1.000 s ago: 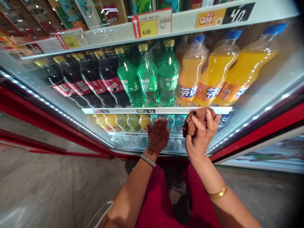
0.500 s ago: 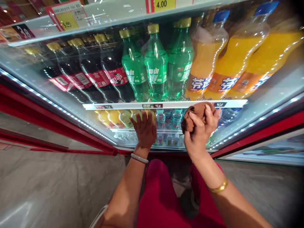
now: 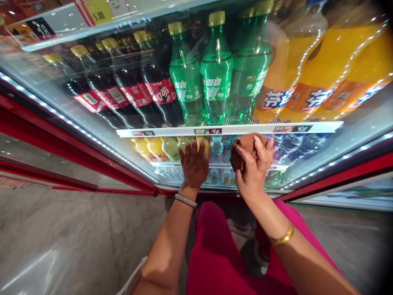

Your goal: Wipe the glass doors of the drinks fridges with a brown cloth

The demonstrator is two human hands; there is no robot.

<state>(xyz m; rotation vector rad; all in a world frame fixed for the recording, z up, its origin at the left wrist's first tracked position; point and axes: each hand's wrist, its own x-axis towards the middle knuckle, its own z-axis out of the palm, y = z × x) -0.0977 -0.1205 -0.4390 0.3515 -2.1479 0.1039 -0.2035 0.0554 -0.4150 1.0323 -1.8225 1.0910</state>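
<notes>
Holds a bunched brown cloth (image 3: 247, 142) in the right grip (image 3: 253, 174), grasping with curled fingers and thumb, high against the front edge of the middle shelf (image 3: 181, 131), right of its midpoint and well in from its right end. Shows brown folds to the left of the fingers and above them. Keeps nothing in the left grip (image 3: 194, 168), released and flat, fingers pointing up and slightly spread, back of the hand in view, just below the same front edge and left of its midpoint. Leaves a gap between the two grips. Cannot tell from this view about any contact between the left fingers and the cooler (image 3: 46, 143). Above the front edge, from left end to right end, stand in order dark cola bottles (image 3: 158, 88) with red labels, green bottles (image 3: 216, 78) with yellow caps, and orange bottles (image 3: 303, 78), partly cut off at the right. Below, behind the left grip and toward the left end of the lower shelf (image 3: 167, 164), sit small yellow bottles (image 3: 156, 149). Wears a grey bangle (image 3: 186, 200) on the left wrist and a gold bracelet (image 3: 284, 237) on the right. Shows magenta trousers (image 3: 215, 246) beneath the forearms, above a grey floor (image 3: 76, 229).
</notes>
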